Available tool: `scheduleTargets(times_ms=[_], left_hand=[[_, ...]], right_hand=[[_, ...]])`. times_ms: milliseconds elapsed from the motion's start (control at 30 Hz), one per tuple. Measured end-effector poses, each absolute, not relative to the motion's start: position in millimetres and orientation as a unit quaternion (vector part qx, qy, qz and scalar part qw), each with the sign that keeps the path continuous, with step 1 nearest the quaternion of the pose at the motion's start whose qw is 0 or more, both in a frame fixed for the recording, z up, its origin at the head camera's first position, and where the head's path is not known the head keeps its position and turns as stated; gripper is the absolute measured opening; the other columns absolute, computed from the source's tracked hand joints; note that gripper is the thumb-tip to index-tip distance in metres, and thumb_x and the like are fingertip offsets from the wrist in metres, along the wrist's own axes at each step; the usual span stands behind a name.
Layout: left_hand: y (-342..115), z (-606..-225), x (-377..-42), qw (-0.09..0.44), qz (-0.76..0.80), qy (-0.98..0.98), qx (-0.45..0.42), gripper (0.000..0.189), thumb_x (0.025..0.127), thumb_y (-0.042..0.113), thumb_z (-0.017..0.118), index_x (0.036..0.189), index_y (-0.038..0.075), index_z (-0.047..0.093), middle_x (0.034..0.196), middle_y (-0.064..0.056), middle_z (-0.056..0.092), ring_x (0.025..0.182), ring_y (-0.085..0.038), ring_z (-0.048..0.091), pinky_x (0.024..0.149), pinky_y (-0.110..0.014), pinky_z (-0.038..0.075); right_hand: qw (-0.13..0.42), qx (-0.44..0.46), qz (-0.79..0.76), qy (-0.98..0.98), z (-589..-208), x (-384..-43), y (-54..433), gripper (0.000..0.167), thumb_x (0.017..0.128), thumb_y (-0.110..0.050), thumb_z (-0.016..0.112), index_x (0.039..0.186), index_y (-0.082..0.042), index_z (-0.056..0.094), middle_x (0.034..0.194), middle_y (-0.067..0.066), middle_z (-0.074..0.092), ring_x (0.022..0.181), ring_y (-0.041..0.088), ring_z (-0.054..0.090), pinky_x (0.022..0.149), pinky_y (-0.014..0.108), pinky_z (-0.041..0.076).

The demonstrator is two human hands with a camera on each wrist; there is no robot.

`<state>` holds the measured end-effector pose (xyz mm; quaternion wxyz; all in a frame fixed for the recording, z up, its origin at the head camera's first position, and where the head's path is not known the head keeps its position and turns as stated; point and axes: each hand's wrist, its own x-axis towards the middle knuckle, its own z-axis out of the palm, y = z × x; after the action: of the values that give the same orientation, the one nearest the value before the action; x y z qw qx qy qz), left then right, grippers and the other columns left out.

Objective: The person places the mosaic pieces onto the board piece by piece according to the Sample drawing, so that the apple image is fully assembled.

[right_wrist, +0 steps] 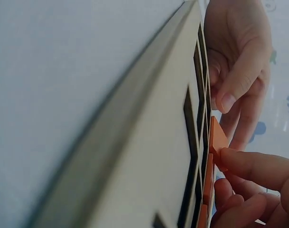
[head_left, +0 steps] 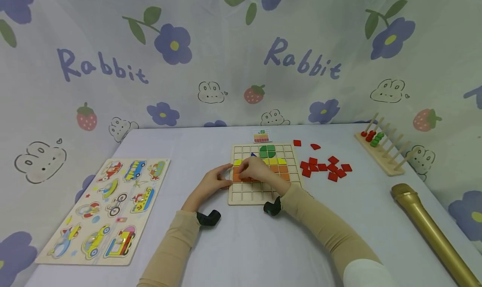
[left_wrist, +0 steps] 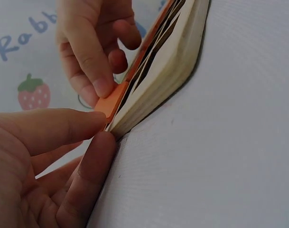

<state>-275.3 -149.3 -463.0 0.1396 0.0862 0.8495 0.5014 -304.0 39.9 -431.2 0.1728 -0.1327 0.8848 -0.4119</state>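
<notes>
A square wooden grid board (head_left: 244, 200) lies on the table before me. My right hand (head_left: 259, 170) reaches over its left part and pinches an orange square tile (right_wrist: 218, 135), tilted at the end of a row of orange tiles (head_left: 283, 176). My left hand (head_left: 214, 180) rests at the board's left edge. Its fingertips touch that edge close to the tile in the left wrist view. Yellow pieces (head_left: 279, 161), a green shape (head_left: 267, 151) and a small blue piece (head_left: 253, 155) sit higher in the grid. My right hand covers part of the rows.
Loose red tiles (head_left: 322, 167) lie right of the board. Behind it is a small pattern card (head_left: 262, 135). A wooden picture puzzle (head_left: 139, 218) lies at left. On the right are a peg stand (head_left: 388, 161) with beads and a gold microphone (head_left: 433, 232).
</notes>
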Motion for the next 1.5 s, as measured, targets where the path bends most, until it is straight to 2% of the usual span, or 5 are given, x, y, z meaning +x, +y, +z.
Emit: scheduleTargets(times_ms=[433,700,933,1200,1500], left_hand=[[-149.0,-462.9,-275.4,0.134,0.5,0.851,0.091,0.062,0.081,0.012,0.068,0.138,0.015,0.044,0.066,-0.005,0.058,0.061,-0.012,0.055,0.062,-0.026,0.045],[-146.8,-463.6,-275.0,0.14,0.494,0.854,0.081,0.063,0.08,0.013,0.069,0.138,0.016,0.045,0.069,-0.006,0.058,0.062,-0.012,0.056,0.062,-0.025,0.045],[-147.7,-463.6,-276.3,0.136,0.491,0.858,0.07,0.063,0.08,0.015,0.07,0.137,0.018,0.046,0.071,-0.007,0.057,0.064,-0.014,0.055,0.063,-0.026,0.045],[-147.9,-465.3,-278.2,0.137,0.486,0.86,0.075,0.063,0.08,0.016,0.07,0.138,0.016,0.045,0.071,-0.006,0.057,0.063,-0.013,0.055,0.063,-0.026,0.045],[-149.4,-466.9,-278.4,0.135,0.491,0.857,0.081,0.063,0.081,0.015,0.069,0.138,0.014,0.044,0.07,-0.007,0.057,0.064,-0.013,0.055,0.063,-0.025,0.045]], right_hand=[[0.157,-0.142,-0.402,0.891,-435.4,-303.4,41.7,0.006,0.078,-0.014,0.074,0.077,-0.011,0.068,0.075,-0.001,0.062,0.069,0.014,0.05,0.062,0.024,0.04],[0.143,-0.122,-0.459,0.868,-427.4,-299.3,63.4,0.014,0.078,-0.013,0.073,0.09,-0.009,0.068,0.082,0.003,0.058,0.068,0.015,0.049,0.058,0.024,0.04],[0.128,-0.036,-0.529,0.838,-410.9,-301.0,121.8,0.028,0.083,-0.014,0.068,0.108,-0.003,0.063,0.092,0.007,0.054,0.063,0.021,0.044,0.057,0.03,0.042],[0.116,0.087,-0.548,0.824,-406.3,-299.4,212.6,0.042,0.087,-0.022,0.063,0.125,-0.006,0.053,0.111,0.007,0.052,0.089,0.022,0.047,0.068,0.026,0.045],[0.11,0.143,-0.579,0.795,-421.7,-281.1,302.9,0.052,0.091,-0.025,0.058,0.135,-0.002,0.042,0.087,-0.012,0.054,0.077,0.008,0.047,0.064,0.018,0.043]])
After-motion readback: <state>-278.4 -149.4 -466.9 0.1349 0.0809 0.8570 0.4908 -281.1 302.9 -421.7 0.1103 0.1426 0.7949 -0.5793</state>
